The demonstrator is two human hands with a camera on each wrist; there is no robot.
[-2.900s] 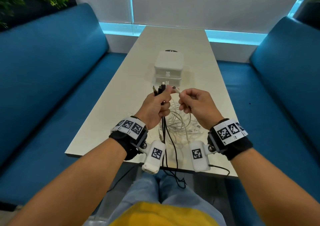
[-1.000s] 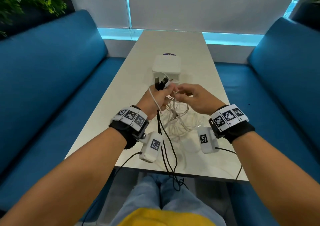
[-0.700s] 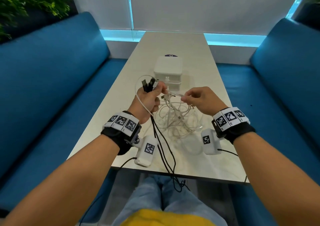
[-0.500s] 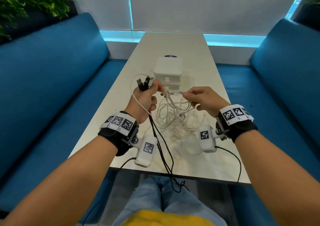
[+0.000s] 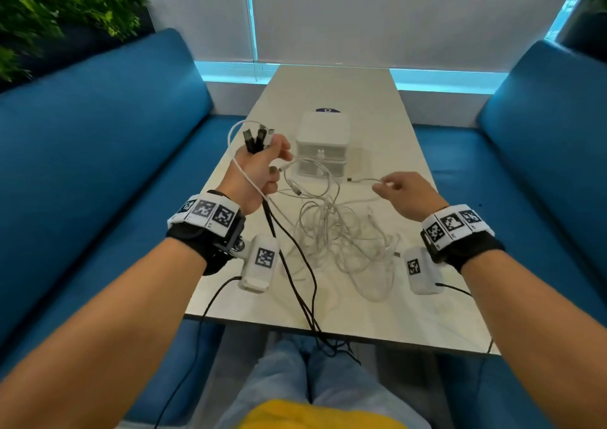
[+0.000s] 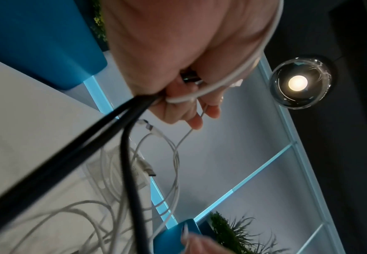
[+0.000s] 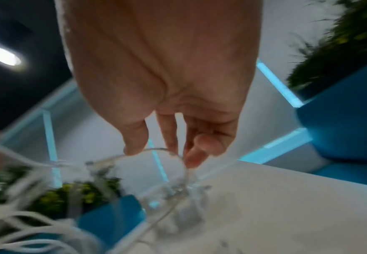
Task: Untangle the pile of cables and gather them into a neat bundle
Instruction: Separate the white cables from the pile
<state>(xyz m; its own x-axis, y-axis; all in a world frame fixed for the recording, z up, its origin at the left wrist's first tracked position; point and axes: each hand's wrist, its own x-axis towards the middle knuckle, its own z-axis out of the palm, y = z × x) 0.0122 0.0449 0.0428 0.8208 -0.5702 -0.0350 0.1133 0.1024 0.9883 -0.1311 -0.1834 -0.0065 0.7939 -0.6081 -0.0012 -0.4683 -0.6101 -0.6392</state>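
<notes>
A tangle of white cables [image 5: 341,235] lies on the pale table [image 5: 394,313]. My left hand [image 5: 259,169] is raised at the left and grips several black cables [image 5: 289,264] near their plugs [image 5: 254,138], together with a white cable looped over its back [image 5: 239,169]. In the left wrist view the black cables [image 6: 104,134] run out of the fist [image 6: 178,92]. My right hand [image 5: 399,189], at the right, pinches one thin white cable [image 5: 361,180] between thumb and fingers. The right wrist view shows that white cable [image 7: 156,150] at the fingertips [image 7: 134,147], blurred.
A small white drawer box [image 5: 323,143] stands just beyond the hands. Black cables hang over the table's near edge [image 5: 328,331] onto my lap. Blue sofas [image 5: 98,153] flank the table on both sides; a window wall closes the far end.
The hands have moved apart: the right hand went right and drew one white cable out of the tangle, while the left hand shifted left and up with the black plugs.
</notes>
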